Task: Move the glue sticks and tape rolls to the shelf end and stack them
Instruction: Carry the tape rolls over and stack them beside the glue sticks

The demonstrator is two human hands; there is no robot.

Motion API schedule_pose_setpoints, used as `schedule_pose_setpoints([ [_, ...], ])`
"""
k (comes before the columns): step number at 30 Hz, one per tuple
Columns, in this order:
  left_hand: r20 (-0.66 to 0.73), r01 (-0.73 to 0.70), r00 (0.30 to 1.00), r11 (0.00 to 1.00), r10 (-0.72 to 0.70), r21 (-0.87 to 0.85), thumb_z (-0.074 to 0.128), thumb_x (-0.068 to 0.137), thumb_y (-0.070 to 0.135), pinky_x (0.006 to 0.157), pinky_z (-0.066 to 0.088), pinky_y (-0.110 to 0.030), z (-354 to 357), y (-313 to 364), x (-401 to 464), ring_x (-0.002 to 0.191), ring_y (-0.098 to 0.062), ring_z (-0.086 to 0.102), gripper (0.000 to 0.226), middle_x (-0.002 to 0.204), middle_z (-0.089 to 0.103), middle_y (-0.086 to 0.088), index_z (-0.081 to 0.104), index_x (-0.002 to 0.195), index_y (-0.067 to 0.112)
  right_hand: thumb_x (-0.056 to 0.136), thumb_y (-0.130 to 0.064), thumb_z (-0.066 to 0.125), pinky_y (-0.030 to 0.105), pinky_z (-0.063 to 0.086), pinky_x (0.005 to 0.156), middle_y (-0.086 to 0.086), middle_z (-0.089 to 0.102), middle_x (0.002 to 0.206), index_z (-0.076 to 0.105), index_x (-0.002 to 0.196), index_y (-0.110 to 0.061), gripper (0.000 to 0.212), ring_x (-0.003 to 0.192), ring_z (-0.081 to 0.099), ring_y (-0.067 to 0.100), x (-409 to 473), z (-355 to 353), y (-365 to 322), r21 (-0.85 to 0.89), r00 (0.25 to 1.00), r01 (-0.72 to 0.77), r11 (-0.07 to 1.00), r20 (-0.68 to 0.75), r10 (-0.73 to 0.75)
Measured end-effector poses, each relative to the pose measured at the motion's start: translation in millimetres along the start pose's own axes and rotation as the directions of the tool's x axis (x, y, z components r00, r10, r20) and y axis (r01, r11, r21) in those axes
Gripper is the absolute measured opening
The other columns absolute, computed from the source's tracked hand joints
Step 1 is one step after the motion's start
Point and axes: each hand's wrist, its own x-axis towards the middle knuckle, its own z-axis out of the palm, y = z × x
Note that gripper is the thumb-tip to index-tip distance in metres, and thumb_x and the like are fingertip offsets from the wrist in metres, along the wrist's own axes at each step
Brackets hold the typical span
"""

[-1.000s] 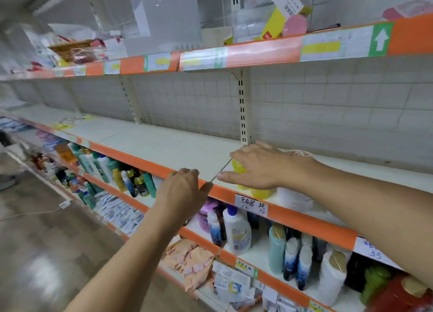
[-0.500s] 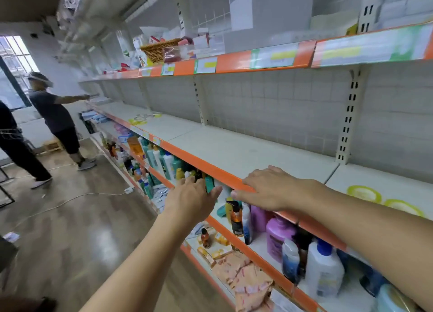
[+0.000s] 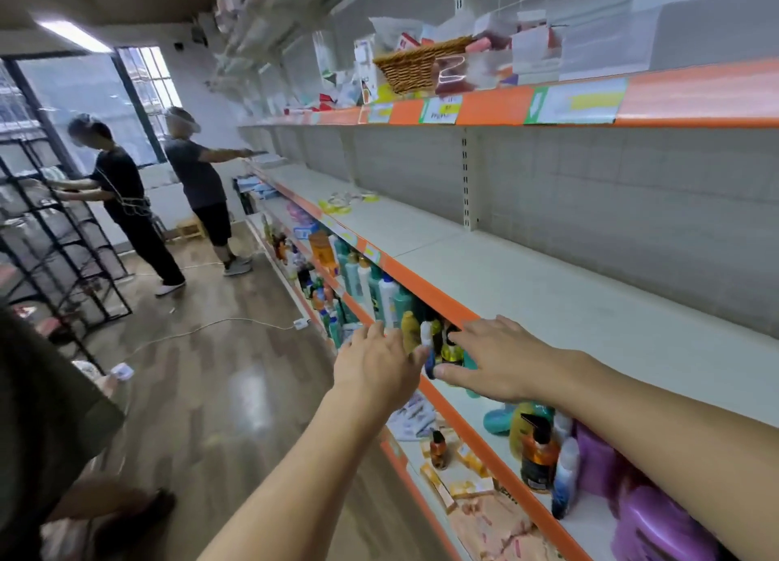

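Both the left hand (image 3: 377, 368) and right hand (image 3: 495, 360) are reaching forward with relaxed fingers, holding nothing. Yellow tape rolls (image 3: 341, 204) are lying on the shelf (image 3: 548, 290) well beyond them.

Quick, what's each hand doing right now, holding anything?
Left hand: open, fingers extended, holding nothing.
Right hand: open, fingers spread over the shelf edge, holding nothing.

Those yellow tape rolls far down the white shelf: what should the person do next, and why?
Probably step along the aisle toward the yellow tape rolls. Both the left hand and the right hand are open and hold nothing, hovering at the orange shelf edge, and the rolls lie well beyond them.
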Motion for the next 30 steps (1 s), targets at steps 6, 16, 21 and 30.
schedule_pose_setpoints([
  [6,-0.039,0.017,0.999,1.0,-0.017,0.016,0.022,0.102,0.054,0.106,0.037,-0.044,7.3,-58.6,93.4,0.131,-0.03,0.041,0.058,0.137,0.049,-0.01,0.051,0.131,0.014,0.094,-0.071,0.027,0.043,0.02,0.116,0.003,0.049,0.136,0.052,0.135,-0.02,0.07,0.134,0.04,0.024,117.8,-0.5,2.7,-0.012,0.999,0.039,0.999,-0.028,-0.039],
  [16,-0.02,0.065,0.998,0.998,-0.065,0.005,0.026,0.101,0.054,0.106,0.036,-0.042,7.7,-161.1,260.2,0.131,-0.029,0.04,0.054,0.137,0.049,-0.009,0.052,0.126,0.014,0.093,-0.072,0.029,0.044,0.023,0.116,0.004,0.047,0.143,0.047,0.141,-0.02,0.073,0.135,0.04,0.024,326.6,-24.6,0.0,-0.069,0.995,0.093,0.993,-0.037,-0.095],
  [21,-0.013,0.055,0.998,0.998,-0.055,-0.003,0.022,0.101,0.056,0.107,0.036,-0.044,14.5,-221.1,339.5,0.13,-0.031,0.041,0.058,0.135,0.05,-0.01,0.051,0.128,0.013,0.092,-0.072,0.033,0.042,0.023,0.116,0.007,0.046,0.145,0.044,0.143,-0.021,0.072,0.136,0.039,0.025,424.8,-25.3,-11.6,-0.045,0.995,0.09,0.995,-0.038,-0.091],
  [30,0.009,-0.032,0.999,0.999,0.032,0.018,0.023,0.102,0.053,0.104,0.037,-0.044,15.6,-327.8,503.1,0.127,-0.032,0.042,0.057,0.134,0.049,-0.012,0.049,0.128,0.01,0.092,-0.07,0.038,0.04,0.024,0.114,0.008,0.044,0.145,0.044,0.142,-0.02,0.071,0.136,0.04,0.026,612.5,-23.0,-28.8,0.024,0.998,0.006,1.0,-0.068,-0.005],
])
